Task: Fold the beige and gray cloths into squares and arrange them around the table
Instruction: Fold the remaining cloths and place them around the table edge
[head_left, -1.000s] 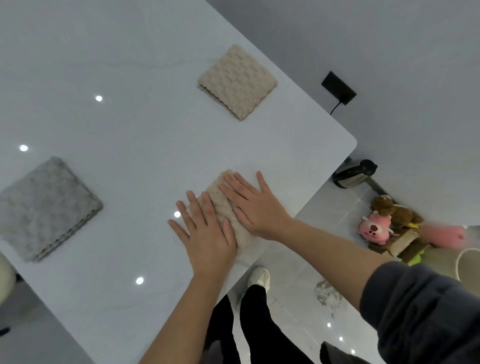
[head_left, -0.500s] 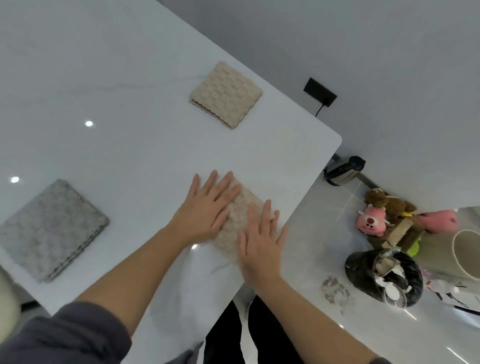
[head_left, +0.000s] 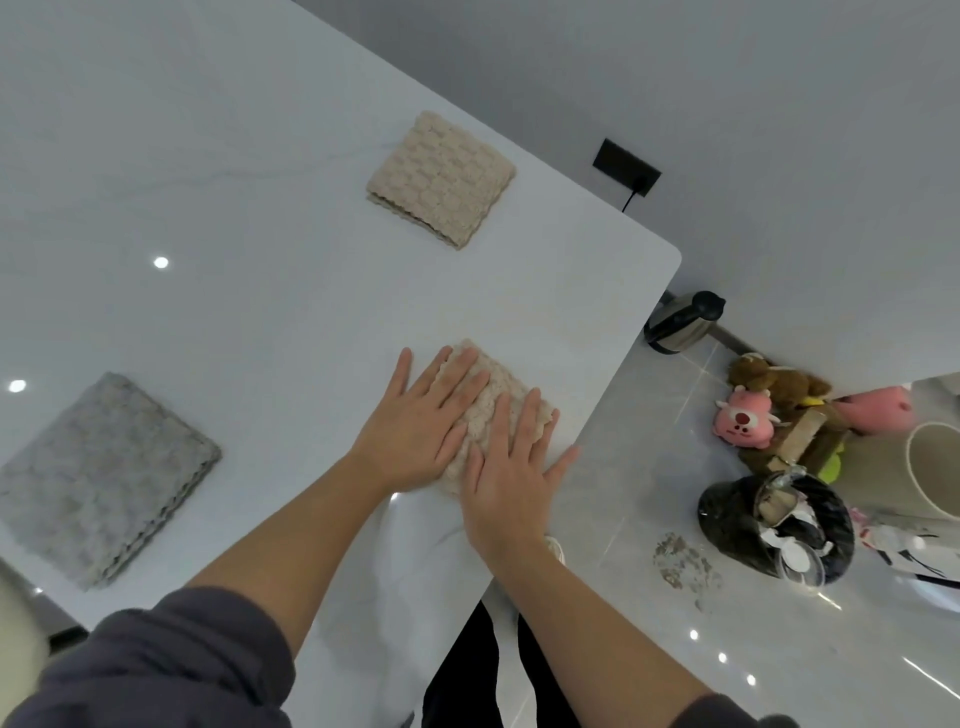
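Observation:
A folded beige cloth (head_left: 496, 392) lies near the right edge of the white table (head_left: 234, 260). My left hand (head_left: 421, 423) presses flat on its left part with straight fingers. My right hand (head_left: 506, 480) lies flat on its near right part, fingers spread. A second beige cloth (head_left: 441, 179), folded into a square, sits farther back by the table's far edge. A folded gray cloth (head_left: 104, 475) rests at the left, close to the near edge.
Beyond the table's rounded corner, the floor holds a metal kettle (head_left: 683, 322), plush toys (head_left: 748, 415), a black rubbish bag (head_left: 774, 525) and a white bucket (head_left: 935, 467). A black wall socket (head_left: 626, 166) is behind. My legs stand under the near edge.
My hands have stayed flat on the near beige cloth while my view swung; the left forearm now comes in from the left and the right hand sits nearer the table edge.

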